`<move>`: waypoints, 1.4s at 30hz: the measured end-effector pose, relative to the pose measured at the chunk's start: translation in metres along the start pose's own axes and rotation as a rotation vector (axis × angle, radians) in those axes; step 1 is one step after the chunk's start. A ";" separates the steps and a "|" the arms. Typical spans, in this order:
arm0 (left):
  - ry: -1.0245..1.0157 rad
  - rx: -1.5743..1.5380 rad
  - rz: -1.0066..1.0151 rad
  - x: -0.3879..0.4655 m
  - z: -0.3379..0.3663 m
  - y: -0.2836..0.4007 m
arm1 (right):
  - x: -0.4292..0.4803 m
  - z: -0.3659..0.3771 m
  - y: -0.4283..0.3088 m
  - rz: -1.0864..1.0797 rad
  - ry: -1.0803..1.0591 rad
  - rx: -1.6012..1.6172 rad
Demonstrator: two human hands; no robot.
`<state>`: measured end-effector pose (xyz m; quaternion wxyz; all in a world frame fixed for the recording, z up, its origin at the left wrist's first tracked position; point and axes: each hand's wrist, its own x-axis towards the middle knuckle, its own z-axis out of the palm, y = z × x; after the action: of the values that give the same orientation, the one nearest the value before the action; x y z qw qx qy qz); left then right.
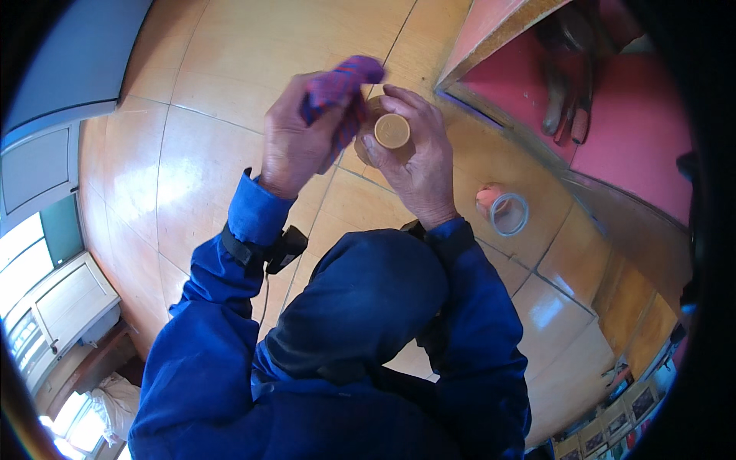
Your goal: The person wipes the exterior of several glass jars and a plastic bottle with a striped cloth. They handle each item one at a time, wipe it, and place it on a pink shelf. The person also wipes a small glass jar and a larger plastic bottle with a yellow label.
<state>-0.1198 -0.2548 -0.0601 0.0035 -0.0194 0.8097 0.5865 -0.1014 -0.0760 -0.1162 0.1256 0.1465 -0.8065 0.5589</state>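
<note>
My left hand (294, 123) grips a crumpled purple-blue cloth with red stripes (339, 86), slightly blurred. The cloth hangs close against the left side of a container with a round gold-coloured cap (392, 131). My right hand (422, 146) is wrapped around this container from the right, thumb in front and fingers behind. Seen from above, most of the container's body is hidden under the cap and my hand. On the tiled floor (230, 138), to the right of my right wrist, is a clear round vessel (509, 215) with something orange-pink at its far end.
A pink shelf (627, 132) with a worn wooden edge stands at the upper right, bearing several handled tools (566, 109). White cabinet doors (75, 293) line the left side. Below my left wrist is a strapped black device (286, 250) with a thin cable.
</note>
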 end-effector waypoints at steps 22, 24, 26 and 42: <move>0.086 -0.323 -0.177 -0.052 -0.009 -0.029 | 0.010 -0.030 -0.029 -0.115 -0.010 -0.264; 0.061 -0.262 -0.058 -0.058 -0.005 -0.022 | 0.011 -0.029 -0.030 -0.131 -0.026 -0.279; 0.079 0.013 0.090 -0.060 -0.002 -0.017 | 0.011 -0.028 -0.033 -0.127 -0.023 -0.298; -0.246 0.248 0.504 0.028 -0.003 -0.026 | 0.006 -0.024 -0.037 -0.082 -0.011 -0.394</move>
<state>-0.1466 -0.2664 -0.0844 -0.0416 0.2537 0.8480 0.4634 -0.0921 -0.0661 -0.0740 0.1700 0.1552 -0.8942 0.3840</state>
